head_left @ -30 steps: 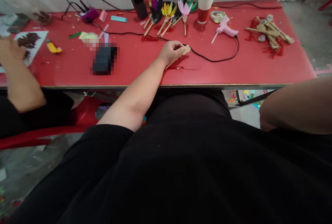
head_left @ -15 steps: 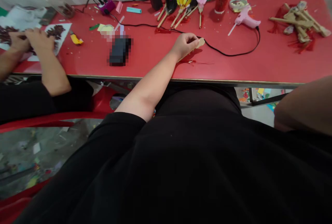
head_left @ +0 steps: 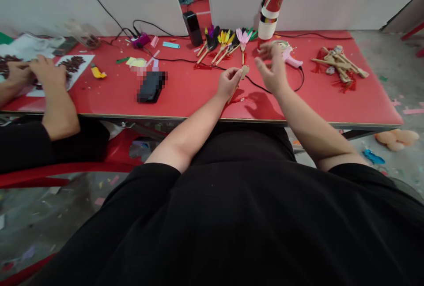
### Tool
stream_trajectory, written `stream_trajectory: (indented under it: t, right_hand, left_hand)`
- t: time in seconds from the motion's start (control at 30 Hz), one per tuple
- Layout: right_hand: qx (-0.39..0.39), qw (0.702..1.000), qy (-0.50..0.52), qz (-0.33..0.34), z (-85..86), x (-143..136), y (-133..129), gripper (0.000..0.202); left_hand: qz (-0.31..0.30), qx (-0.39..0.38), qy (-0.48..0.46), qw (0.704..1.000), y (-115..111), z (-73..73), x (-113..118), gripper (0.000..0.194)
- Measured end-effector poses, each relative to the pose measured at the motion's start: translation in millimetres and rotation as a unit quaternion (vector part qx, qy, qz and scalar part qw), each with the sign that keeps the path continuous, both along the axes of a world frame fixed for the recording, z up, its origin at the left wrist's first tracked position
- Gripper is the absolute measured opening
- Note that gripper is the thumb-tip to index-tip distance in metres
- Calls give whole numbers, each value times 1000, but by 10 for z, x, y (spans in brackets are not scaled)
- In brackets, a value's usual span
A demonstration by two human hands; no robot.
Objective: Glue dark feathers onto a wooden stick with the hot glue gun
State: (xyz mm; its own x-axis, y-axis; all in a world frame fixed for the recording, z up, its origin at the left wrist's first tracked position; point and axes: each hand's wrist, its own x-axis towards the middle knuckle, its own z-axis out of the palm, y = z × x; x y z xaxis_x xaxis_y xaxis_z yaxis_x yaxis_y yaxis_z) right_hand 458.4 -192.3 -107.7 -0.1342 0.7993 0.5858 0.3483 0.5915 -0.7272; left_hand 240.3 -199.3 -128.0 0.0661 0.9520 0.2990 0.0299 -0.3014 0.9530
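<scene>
My left hand is closed on a light wooden stick, with a flat beige tip showing past the fingers. Below it, a red tassel lies over the table and seems to hang from the stick. My right hand is raised with its fingers apart and nothing visible in it. It is nearest to the paper cups and the pink glue gun, which it partly covers.
Feather-topped sticks lie near the back, beside a black box. More tasselled sticks are piled on the right. A black phone-like object lies left of centre. Another person's hands work at the far left.
My right hand has come in from the lower right to above the table beside the cups. My left hand keeps hold of the stick, now tilted more upright. The view has tipped up.
</scene>
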Motion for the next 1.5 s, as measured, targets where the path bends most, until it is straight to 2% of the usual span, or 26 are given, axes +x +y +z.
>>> stream_trajectory:
  t: [0.1,0.13,0.23,0.4,0.5,0.57,0.63,0.7,0.73,0.8,0.87,1.0,1.13,1.23,1.27,1.3,1.33,1.4,1.5]
  right_hand:
    - [-79,995,47,-40,-208,-187,-45,64]
    - [-108,992,61,-35,-271,-242,-63,62]
    - [-128,987,101,10,-369,-292,-108,57]
    - [-159,977,134,41,-323,-150,-128,46]
    - [-118,989,79,31,-216,-4,-67,30]
    - [-69,997,-13,-17,-91,192,12,17]
    - [-37,985,-108,-128,53,471,103,28]
    - [-35,939,-199,-277,169,762,178,42]
    - [-61,912,-244,-323,205,881,204,50]
    - [-141,867,-327,-349,230,1027,231,59]
    - [-188,847,-377,-325,210,1051,243,57]
    - [-192,859,-359,-310,153,1002,283,51]
    - [-190,898,-254,-306,142,1074,315,48]
    - [-162,938,-79,-294,121,1005,271,24]
    - [-158,949,9,-272,102,929,238,14]
    - [-165,954,96,-230,77,831,196,18]
    - [-190,950,170,-181,45,719,143,32]
    - [-217,950,194,-112,-26,487,17,51]
    - [-252,949,190,6,-106,219,-175,59]
  left_hand:
    - [-19,25,-17,999,-11,-32,49,36]
    - [-32,29,-14,999,-10,-46,40,37]
    - [-61,25,-1,998,1,-81,-23,38]
    - [-119,2,-20,993,-3,-114,-93,39]
    - [-132,-58,1,990,-39,-104,-106,47]
    - [-116,-86,24,989,-61,-84,-104,49]
    - [-99,-84,29,991,-70,-65,-94,46]
    - [-95,-58,24,993,-73,-62,-81,42]
    - [-97,-45,22,994,-74,-67,-77,41]
    - [-111,-31,24,993,-77,-90,-75,36]
    - [-126,-24,31,991,-80,-120,-82,33]
    - [-119,8,59,991,-56,-153,-104,29]
    - [-84,-2,26,996,-3,-137,-108,29]
    - [-71,-45,21,996,13,-122,-108,26]
    - [-69,-53,23,996,14,-122,-110,25]
    - [-70,-57,24,996,15,-125,-112,24]
    - [-71,-58,25,995,17,-131,-114,26]
    - [-76,-57,22,995,22,-150,-118,31]
    - [-89,-51,11,995,36,-184,-120,37]
